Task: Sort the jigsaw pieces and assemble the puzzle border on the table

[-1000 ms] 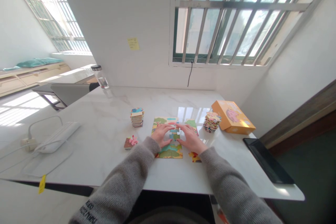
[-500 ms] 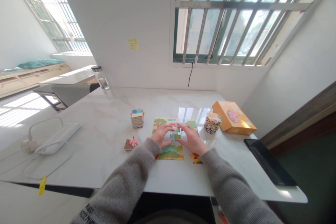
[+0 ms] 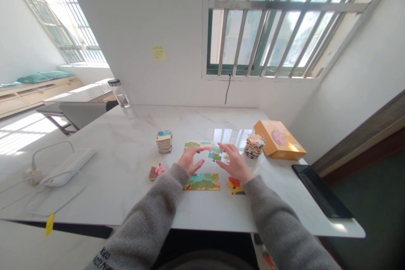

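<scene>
Both hands are over a colourful puzzle on the white table. My left hand (image 3: 191,159) is at the left side of the puzzle, thumb and fingers apart. Opposite it, my right hand (image 3: 234,162) has its fingers spread beside a blue and green puzzle piece (image 3: 215,154). Nearer to me lies a joined green and blue section (image 3: 203,182). An orange and yellow piece (image 3: 236,185) rests below my right hand. The puzzle's upper strip (image 3: 198,144) shows beyond my fingers; the hands hide parts of it.
Stacks of pieces stand left (image 3: 164,141) and right (image 3: 254,146). An orange box (image 3: 280,140) and a black tray-like object (image 3: 321,192) are at the right. A small brown and pink pile (image 3: 156,171), a power strip (image 3: 68,168) and a bottle (image 3: 120,94) are at the left.
My hands have moved apart and opened wider. The blue and green piece between them now lies farther right and away from the lower section. The view has shifted slightly.
</scene>
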`<move>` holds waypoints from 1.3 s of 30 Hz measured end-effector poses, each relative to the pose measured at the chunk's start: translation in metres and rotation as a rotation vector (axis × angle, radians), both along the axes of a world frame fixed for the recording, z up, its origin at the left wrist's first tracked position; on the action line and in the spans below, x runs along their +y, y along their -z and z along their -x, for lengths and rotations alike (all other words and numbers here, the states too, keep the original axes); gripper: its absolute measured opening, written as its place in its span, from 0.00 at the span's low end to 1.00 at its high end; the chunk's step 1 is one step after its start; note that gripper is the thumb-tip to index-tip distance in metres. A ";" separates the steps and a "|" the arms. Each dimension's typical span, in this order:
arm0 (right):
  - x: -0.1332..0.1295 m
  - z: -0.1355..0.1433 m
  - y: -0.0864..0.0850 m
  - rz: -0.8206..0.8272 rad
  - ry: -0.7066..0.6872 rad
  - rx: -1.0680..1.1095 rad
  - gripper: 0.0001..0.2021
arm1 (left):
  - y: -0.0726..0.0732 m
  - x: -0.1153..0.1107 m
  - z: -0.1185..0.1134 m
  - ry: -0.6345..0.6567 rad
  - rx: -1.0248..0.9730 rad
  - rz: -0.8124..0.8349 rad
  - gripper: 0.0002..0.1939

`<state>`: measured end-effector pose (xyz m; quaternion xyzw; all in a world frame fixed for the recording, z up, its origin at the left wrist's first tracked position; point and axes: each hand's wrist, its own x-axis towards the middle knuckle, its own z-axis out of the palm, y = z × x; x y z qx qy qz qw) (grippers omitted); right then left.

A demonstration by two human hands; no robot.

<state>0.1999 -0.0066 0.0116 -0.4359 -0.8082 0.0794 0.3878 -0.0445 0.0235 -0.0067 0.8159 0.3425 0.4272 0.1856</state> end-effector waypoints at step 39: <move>-0.005 0.029 0.004 0.450 -0.106 0.569 0.15 | 0.000 -0.001 -0.010 0.072 -0.345 0.576 0.16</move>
